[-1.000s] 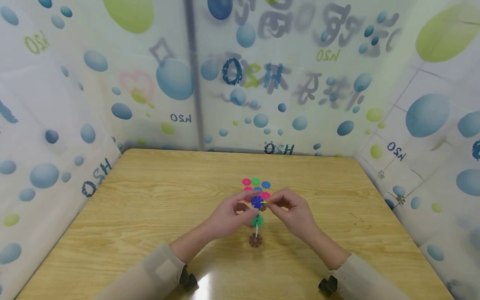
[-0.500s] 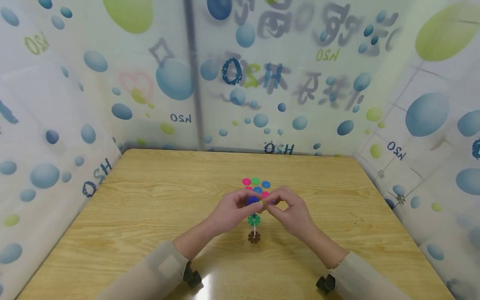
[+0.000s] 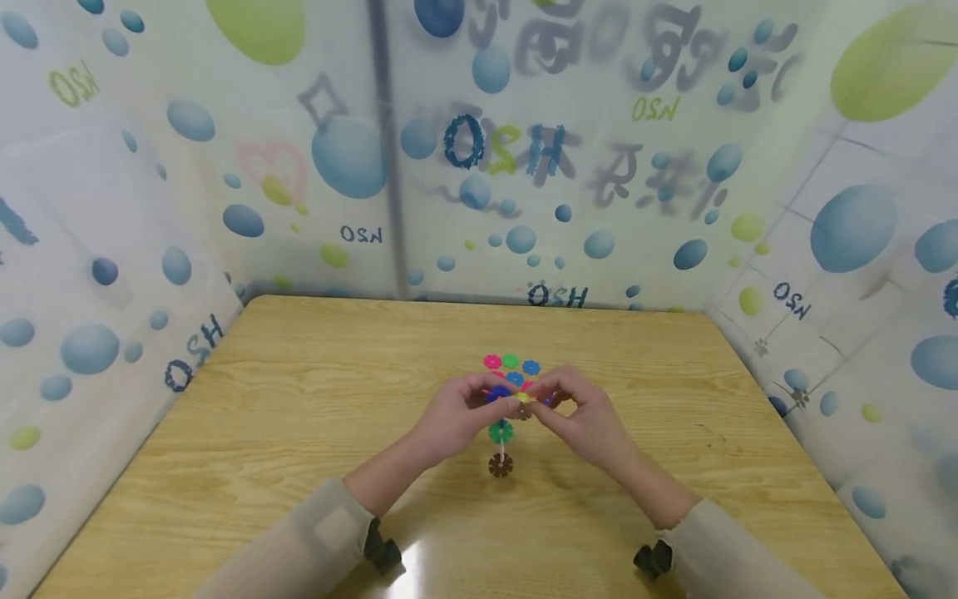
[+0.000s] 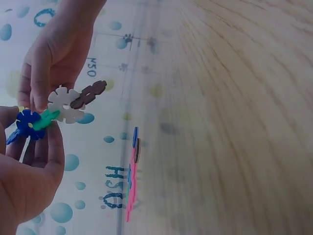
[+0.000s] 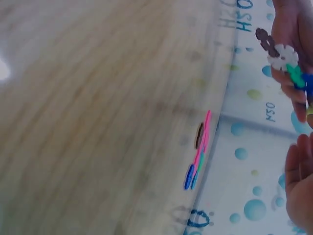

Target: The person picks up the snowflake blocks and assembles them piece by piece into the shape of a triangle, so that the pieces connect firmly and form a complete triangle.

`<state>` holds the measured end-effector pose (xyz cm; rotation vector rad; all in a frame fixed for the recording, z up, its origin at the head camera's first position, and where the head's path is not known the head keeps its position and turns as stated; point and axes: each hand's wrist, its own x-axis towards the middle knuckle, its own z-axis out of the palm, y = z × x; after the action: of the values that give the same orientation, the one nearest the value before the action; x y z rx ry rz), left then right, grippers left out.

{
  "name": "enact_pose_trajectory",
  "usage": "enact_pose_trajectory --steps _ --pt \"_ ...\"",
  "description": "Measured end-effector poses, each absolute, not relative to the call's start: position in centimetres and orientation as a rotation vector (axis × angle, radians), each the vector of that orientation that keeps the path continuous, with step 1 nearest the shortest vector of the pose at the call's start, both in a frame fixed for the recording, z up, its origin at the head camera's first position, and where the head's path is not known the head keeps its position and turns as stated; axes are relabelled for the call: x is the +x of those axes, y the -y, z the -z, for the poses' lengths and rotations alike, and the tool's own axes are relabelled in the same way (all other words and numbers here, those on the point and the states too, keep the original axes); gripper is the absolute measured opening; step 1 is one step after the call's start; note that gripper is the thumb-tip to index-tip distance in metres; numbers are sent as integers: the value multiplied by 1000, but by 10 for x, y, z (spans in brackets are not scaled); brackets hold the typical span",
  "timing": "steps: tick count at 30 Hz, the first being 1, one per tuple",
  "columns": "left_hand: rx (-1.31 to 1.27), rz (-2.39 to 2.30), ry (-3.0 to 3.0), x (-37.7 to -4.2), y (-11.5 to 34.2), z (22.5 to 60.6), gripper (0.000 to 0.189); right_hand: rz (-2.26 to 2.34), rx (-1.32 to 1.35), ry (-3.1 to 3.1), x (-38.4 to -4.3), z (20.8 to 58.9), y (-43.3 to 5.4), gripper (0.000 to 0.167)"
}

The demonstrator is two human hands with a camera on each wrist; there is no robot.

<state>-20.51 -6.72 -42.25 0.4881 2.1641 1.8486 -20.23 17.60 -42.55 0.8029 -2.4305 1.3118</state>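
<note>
In the head view my left hand [image 3: 456,423] grips a chain of flower-shaped interlocking discs near its top. The chain has a dark blue disc [image 3: 499,394], a green disc [image 3: 501,432], a white disc [image 4: 66,105] seen edge-on from the head, and a brown disc [image 3: 501,464] at its lower end. My right hand [image 3: 591,420] pinches a yellow disc [image 3: 522,398] between thumb and fingers, right at the blue part of the chain. The left fingertips meet the yellow disc's edge, and fingers partly hide where the pieces come together.
Behind the hands, several loose discs lie flat on the wooden table [image 3: 337,358], among them a pink disc [image 3: 491,362], a light green disc [image 3: 511,360] and a blue disc [image 3: 531,367]. A patterned curtain [image 3: 479,249] stands along the table's back edge.
The yellow disc, first apart from the left fingertips in my right hand, has come up against them. The chain has shifted slightly left and up, and both hands have risen a little.
</note>
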Motion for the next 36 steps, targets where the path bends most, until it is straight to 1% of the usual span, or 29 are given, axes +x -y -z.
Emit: enact_pose_trajectory --steps 4,10,17,20,26,29,32,36 --pt "490 -1854 -2161 -206 71 423 28 -1367 618 2659 -215 425 -187 14" --pt "482 -1847 -2152 -206 75 426 25 -1428 363 2989 -242 434 -200 20" --pt "501 -1880 -2091 -204 75 426 27 -1390 237 3134 -263 454 -204 30" --pt "503 -1866 -2109 -203 76 426 26 -1330 191 3164 -266 457 -202 30" --pt "508 -1845 -2131 -203 77 425 26 -1360 187 3153 -265 456 -201 29" --pt "509 -1842 -2130 -203 77 425 25 -1375 214 3124 -262 455 -203 27" --pt "523 -1840 -2131 -202 76 424 25 -1418 245 3087 -256 452 -207 21" --pt "527 -1841 -2128 -202 76 423 26 -1610 387 2950 -245 444 -210 19"
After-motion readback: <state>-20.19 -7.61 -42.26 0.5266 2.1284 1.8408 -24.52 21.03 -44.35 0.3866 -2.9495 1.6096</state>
